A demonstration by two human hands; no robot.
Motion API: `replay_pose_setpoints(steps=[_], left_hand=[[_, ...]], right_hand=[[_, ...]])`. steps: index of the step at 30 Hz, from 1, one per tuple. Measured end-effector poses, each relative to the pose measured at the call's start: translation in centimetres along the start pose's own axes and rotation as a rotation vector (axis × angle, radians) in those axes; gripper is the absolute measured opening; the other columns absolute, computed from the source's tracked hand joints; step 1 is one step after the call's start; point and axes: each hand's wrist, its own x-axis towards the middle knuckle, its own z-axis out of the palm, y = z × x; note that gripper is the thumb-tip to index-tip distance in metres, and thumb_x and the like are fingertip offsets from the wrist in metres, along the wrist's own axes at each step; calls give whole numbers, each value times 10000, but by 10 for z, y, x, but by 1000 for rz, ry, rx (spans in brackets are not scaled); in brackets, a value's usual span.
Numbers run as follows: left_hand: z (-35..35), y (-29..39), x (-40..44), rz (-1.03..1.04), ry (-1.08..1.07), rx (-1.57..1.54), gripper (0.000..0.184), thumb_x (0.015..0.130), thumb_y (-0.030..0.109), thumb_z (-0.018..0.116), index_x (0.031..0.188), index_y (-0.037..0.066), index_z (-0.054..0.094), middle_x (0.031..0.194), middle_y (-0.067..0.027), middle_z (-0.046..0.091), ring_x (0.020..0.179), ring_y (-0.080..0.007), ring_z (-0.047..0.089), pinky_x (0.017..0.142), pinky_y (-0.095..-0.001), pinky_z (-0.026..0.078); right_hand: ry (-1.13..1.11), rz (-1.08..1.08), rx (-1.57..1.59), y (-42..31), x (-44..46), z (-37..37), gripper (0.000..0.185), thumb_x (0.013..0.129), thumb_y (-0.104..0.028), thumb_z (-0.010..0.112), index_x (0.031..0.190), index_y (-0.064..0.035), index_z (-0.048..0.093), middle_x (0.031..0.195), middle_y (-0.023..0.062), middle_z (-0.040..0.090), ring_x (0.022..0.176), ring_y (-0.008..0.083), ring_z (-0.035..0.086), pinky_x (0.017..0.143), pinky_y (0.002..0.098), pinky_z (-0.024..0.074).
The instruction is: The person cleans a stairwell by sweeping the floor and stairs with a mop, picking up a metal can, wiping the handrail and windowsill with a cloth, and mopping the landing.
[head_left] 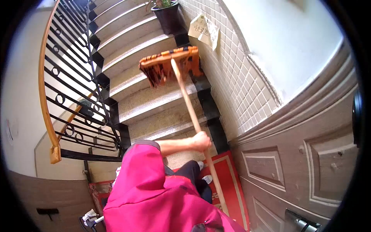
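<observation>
My left hand (201, 141), reaching across from a pink sleeve, is wrapped round the pale wooden handle of a broom (186, 96). The broom's head (170, 62), banded orange and black with dark and orange bristles hanging down, is raised in front of the stairs (154, 106). Whether its bristles touch a step I cannot tell. Below my hand the handle slants down over a red mat (232, 178) and passes out of sight behind my pink top (166, 205). My right hand does not show.
A black railing with a wooden handrail (44, 77) lines the left of the stairs. On the right are a tiled wall (239, 77), a potted plant (167, 17), a taped paper (205, 31) and a brown door (286, 170). A white-and-black object (91, 219) stands lower left.
</observation>
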Motion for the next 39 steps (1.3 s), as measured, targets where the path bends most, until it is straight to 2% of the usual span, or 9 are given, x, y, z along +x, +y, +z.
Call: replay_pose_setpoints(steps=[5,8,13,17,28,30,31,34,39], left_hand=[[2,-106,30,-136,278,84,149,507,260,643,577,132,612,608,-39,569,697,-208,555,690,-356,401],[53,-179,68,-162,539,8,139,526,247,648,584,124,618,613,-41,574,698,-221,562,701,-350,413],[55,-214,83,-149,465,-149,102,515,216,654,549,132,606,570,-39,577,616,-212,583,664,-341,431],[35,-221,37,-209,632,-292,116,495,202,654,550,115,601,592,-53,578,671,-214,571,701,-342,405],[127,-218,-178,-802,941,-520,151,482,150,661,566,138,536,602,-21,504,700,-200,514,733,-332,405],[142,-215,-211,-902,856,-530,156,476,140,657,586,133,546,619,-25,520,690,-214,514,723,-349,403],[151,-214,-226,-957,819,-519,153,478,137,654,591,131,550,618,-29,524,690,-221,516,717,-354,397],[181,-199,-242,-1003,795,-446,149,484,146,644,590,129,541,602,-39,528,695,-234,520,691,-361,375],[155,-171,-212,-861,537,-507,164,488,169,642,515,124,487,570,-42,523,663,-217,533,675,-341,362]], right_hand=[[147,-62,-31,-2,12,-34,283,795,-303,489,1034,-151,480,728,203,587,705,379,569,589,453,438],[244,5,-72,-110,-3,-141,206,752,-250,555,914,-124,532,689,204,574,661,384,555,575,473,414],[260,13,-293,-145,11,-199,351,725,-158,599,1068,-192,536,697,180,579,640,372,560,544,457,424],[426,-24,-449,-118,16,-218,542,641,-59,687,1147,-159,521,699,165,579,615,290,563,559,399,453],[559,-535,-811,-294,51,-313,546,588,-88,660,1115,-170,546,760,62,580,607,235,538,535,343,448],[644,-620,-853,-318,74,-316,451,658,-138,617,1101,-174,545,781,56,577,634,243,542,546,359,451],[628,-682,-796,-316,99,-313,247,678,-61,529,923,-34,544,632,130,471,577,303,490,534,401,382],[702,-822,-788,-370,88,-314,179,664,-29,517,837,-49,555,558,66,377,502,216,440,481,329,349],[483,-671,-538,-293,67,-279,228,535,7,583,722,-56,468,564,94,441,532,265,501,499,362,373]])
